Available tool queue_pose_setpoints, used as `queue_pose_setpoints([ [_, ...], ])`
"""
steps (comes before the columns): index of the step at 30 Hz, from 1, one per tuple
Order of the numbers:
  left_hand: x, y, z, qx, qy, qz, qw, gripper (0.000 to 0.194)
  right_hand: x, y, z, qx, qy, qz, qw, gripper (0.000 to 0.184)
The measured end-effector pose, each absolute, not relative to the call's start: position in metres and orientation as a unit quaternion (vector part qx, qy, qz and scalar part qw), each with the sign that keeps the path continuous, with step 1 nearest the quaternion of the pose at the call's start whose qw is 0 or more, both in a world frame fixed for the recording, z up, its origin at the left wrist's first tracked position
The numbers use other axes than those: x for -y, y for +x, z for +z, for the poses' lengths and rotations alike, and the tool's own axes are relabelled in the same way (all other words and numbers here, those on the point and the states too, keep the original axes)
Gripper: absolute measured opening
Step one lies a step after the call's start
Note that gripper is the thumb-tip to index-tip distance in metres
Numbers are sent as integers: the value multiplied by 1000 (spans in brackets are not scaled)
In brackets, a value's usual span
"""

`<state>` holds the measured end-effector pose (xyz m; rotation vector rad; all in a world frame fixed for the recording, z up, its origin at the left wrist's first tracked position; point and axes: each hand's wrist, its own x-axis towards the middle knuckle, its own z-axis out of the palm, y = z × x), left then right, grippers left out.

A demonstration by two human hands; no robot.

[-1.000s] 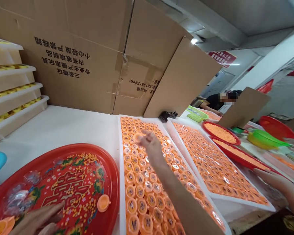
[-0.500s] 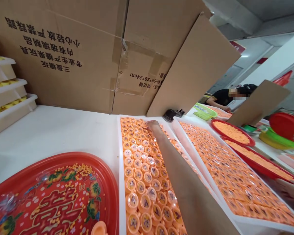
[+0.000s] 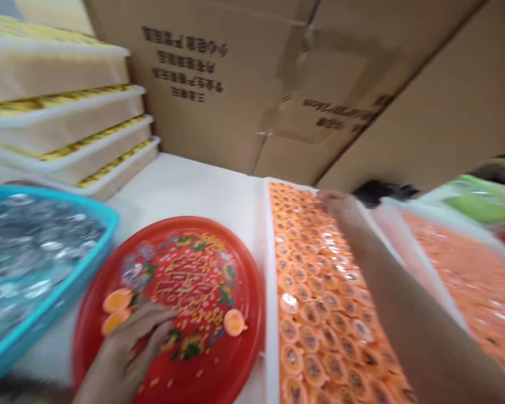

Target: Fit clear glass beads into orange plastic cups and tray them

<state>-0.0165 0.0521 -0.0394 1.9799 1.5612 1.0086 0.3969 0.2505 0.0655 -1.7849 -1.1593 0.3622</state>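
My left hand (image 3: 130, 342) is over the round red tray (image 3: 252, 292), its thumb and index fingertips close together above small orange and pink bits; anything pinched there is too blurred to make out. Beside that hand lie two small orange cups (image 3: 116, 310), and another orange cup (image 3: 234, 322) sits at the tray's right side. My right hand (image 3: 334, 202) reaches to the far end of a long white tray (image 3: 271, 314) filled with rows of orange cups with printed lids (image 3: 311, 336). Its fingers touch the cups there, but motion blur hides their grip.
A blue basket (image 3: 109, 219) of clear plastic pieces stands at the left. Behind it are stacked white trays (image 3: 109, 106) with yellow contents. Cardboard (image 3: 235, 129) walls the back. Another tray of orange cups (image 3: 458, 264) and a green basket (image 3: 480, 199) are at the right.
The view has swung left, bringing the blue basket and my left hand into sight. My right hand stays at the tray's far end. Two more orange cups now show on the red tray.
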Motion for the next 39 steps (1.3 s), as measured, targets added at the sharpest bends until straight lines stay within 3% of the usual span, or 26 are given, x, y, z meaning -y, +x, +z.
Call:
queue_pose_setpoints([
  [3,-49,-32,-16,-596,682,367,211,25,-219,354,73,521,-683,250,446,17],
  [7,-41,-63,-9,-637,646,391,155,27,-125,272,77,698,-587,312,266,22],
  [10,-29,-81,-21,-657,643,368,142,30,-55,210,63,769,-472,344,259,26],
  [15,-17,-89,-43,-695,663,267,85,30,-20,139,22,724,-484,442,214,25],
  [21,-27,-74,-36,-718,682,135,-16,33,-41,97,0,771,-496,363,168,29],
  [27,-30,-70,-36,-712,690,123,-42,23,-42,94,-15,755,-506,365,201,35],
  [32,-18,-63,-28,-632,724,253,112,20,-38,98,-28,699,-481,432,305,37],
  [39,-12,-38,-14,-545,660,325,402,23,-31,122,-25,572,-472,562,366,17],
])
